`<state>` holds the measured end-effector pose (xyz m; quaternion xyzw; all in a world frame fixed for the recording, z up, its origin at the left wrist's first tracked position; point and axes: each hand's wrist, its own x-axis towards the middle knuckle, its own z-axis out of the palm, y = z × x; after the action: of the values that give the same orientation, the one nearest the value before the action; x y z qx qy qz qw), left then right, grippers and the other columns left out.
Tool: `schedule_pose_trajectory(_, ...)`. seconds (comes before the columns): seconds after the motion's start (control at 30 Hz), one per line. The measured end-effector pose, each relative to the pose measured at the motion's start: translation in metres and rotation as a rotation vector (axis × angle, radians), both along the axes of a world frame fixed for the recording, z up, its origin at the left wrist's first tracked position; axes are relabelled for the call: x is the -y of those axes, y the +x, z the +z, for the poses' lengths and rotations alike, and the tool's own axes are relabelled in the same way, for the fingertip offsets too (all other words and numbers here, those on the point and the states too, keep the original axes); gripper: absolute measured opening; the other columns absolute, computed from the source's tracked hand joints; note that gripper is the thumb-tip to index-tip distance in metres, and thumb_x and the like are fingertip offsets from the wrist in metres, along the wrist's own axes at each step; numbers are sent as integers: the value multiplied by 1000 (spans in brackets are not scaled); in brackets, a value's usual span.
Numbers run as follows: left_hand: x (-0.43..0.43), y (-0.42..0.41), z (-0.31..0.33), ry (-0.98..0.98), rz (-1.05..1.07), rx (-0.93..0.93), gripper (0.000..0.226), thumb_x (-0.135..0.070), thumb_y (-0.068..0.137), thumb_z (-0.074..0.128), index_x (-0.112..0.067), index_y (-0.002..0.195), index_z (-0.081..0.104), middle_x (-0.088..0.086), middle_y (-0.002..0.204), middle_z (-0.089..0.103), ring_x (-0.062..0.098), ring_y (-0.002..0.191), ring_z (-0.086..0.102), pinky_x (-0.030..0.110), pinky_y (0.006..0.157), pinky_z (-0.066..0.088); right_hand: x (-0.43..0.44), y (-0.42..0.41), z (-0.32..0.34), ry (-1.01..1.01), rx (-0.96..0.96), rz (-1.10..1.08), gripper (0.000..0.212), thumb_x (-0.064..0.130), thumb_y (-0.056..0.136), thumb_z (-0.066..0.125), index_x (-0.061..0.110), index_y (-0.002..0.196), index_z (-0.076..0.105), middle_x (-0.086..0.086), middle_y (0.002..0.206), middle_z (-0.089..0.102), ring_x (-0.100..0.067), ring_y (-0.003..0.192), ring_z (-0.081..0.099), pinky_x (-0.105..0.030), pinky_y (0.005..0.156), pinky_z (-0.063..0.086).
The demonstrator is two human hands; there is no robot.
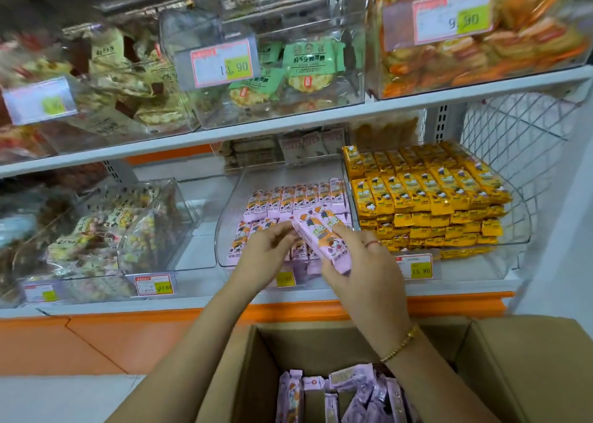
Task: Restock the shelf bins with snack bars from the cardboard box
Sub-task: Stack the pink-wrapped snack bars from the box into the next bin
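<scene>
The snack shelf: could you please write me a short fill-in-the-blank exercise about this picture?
The right hand holds a ___ snack bar over the clear bin.
The neighbouring bin on the right is stacked with ___ bars.
The price tag below those reads ___.
Missing words: pink; yellow; 15.80.

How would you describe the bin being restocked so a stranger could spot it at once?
Start at the lower shelf with the orange front edge. The clear plastic bin sits at its middle. Unlike the right neighbour's yellow-wrapped bars, it holds pink-lilac wrapped bars.
</scene>
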<state>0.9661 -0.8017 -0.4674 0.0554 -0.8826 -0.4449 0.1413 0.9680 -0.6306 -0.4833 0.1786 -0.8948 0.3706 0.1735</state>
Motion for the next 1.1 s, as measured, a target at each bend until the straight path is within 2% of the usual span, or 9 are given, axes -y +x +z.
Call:
schedule_pose_trajectory(0.13, 16, -15, -18, -498, -148, 59, 39, -14, 97, 48, -13, 136, 50, 3, 142, 48, 21, 131, 43, 21, 102, 32, 27, -13, 21, 233, 3, -104, 50, 45, 95, 43, 30, 143, 34, -7, 133, 47, -22, 123, 43, -28, 80, 50)
schedule_pose_trajectory(0.37, 33, -16, -29, -557, -213, 155, 40, -37, 101, 36, -21, 137, 46, 2, 141, 49, 21, 131, 42, 27, 103, 34, 65, -50, 17, 632, 77, -157, 36, 20, 99, 36, 12, 133, 45, -15, 127, 53, -31, 121, 42, -33, 89, 43)
schedule_pose_trajectory(0.47, 34, -15, -30, -586, -189, 168, 48, -39, 102, 33, -22, 147, 35, -3, 152, 34, 13, 141, 29, 22, 111, 22, 69, -61, 8, 569, 199, -112, 40, 31, 100, 38, 15, 136, 45, -12, 129, 54, -29, 121, 48, -34, 92, 44)
schedule_pose_trajectory(0.57, 34, -13, -30, -591, -200, 141, 46, -40, 101, 33, -23, 144, 39, -1, 148, 41, 15, 136, 37, 25, 109, 28, 67, -62, -3, 570, 278, 12, 52, 47, 100, 33, 19, 144, 36, -15, 142, 44, -27, 127, 46, -37, 104, 36)
schedule_pose_trajectory(0.8, 33, 3, -31, -636, -151, -8, 40, -33, 101, 38, -19, 138, 47, 1, 139, 52, 17, 123, 50, 21, 95, 37, 47, -49, -6, 491, 234, 173, 45, 38, 102, 31, 23, 143, 39, -16, 155, 22, -30, 125, 49, -36, 99, 42)
schedule_pose_trajectory(0.87, 32, 12, -33, -634, -106, -73, 36, -32, 100, 42, -18, 130, 53, 0, 126, 60, 17, 110, 57, 20, 85, 40, 37, -44, -9, 344, 114, 181, 39, 34, 100, 38, 20, 133, 53, -11, 142, 46, -24, 119, 53, -32, 94, 45)
schedule_pose_trajectory(0.93, 28, 26, -35, -627, -104, -178, 31, -33, 97, 43, -15, 115, 61, 0, 110, 63, 17, 100, 59, 18, 82, 39, 23, -37, -10, 150, -68, 180, 21, 28, 96, 50, 16, 102, 67, -3, 103, 66, -15, 95, 59, -27, 77, 49)
schedule_pose_trajectory(1.0, 23, 40, -36, -612, -135, -253, 27, -32, 95, 43, -12, 95, 62, 1, 93, 61, 17, 89, 55, 22, 77, 39, 6, -32, -14, 47, -194, 212, 21, 26, 89, 62, 16, 71, 59, 4, 73, 56, -9, 77, 52, -24, 65, 42)
schedule_pose_trajectory(1.1, 6, 67, -52, -597, -196, -212, 25, -30, 92, 44, -12, 84, 58, 1, 83, 56, 17, 80, 52, 24, 71, 39, -17, -26, -40, 114, -54, 370, 28, 30, 82, 69, 20, 64, 50, 6, 65, 49, -12, 65, 49, -30, 60, 40)
